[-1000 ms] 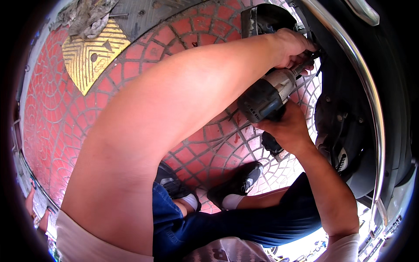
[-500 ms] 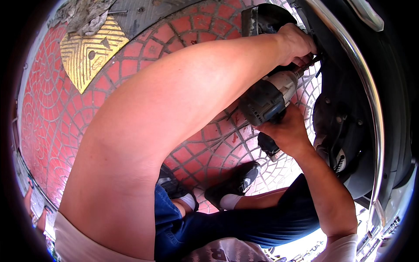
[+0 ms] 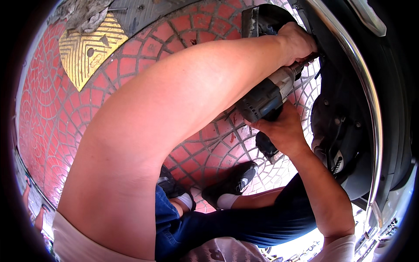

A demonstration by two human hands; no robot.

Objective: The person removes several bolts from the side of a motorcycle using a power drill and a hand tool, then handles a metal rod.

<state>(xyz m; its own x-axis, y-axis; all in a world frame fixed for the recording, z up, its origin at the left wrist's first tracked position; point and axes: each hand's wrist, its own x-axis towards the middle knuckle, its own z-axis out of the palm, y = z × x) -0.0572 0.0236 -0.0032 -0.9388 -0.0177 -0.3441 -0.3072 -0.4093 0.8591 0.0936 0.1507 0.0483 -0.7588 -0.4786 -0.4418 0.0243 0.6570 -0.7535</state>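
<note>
My right hand [image 3: 281, 131] grips the handle of a cordless impact driver [image 3: 260, 102], dark grey with a lighter metal nose. Its black battery [image 3: 266, 146] shows below the hand. The bit [image 3: 303, 64] points up and right toward the dark body of a motorbike or scooter [image 3: 329, 83]. At that body, beside the bit's tip, my left hand [image 3: 300, 43] is closed with its fingers curled. Whatever those fingers hold is hidden behind the hand. My left arm spans much of the picture.
A chrome bar [image 3: 365, 81] curves down the right side, in front of black bodywork. Beyond my left wrist stands a black curved part [image 3: 266, 19]. Red paving [image 3: 163, 32] lies below, with a yellow ribbed ramp corner [image 3: 89, 54] and a grey rag [image 3: 89, 17] at far left. My shoes [image 3: 231, 181] are below the driver.
The driver and my right hand have shifted slightly left, the driver's rear most of all. My left hand stays at the vehicle, its fingers now less visible. The whole view has shifted slightly.
</note>
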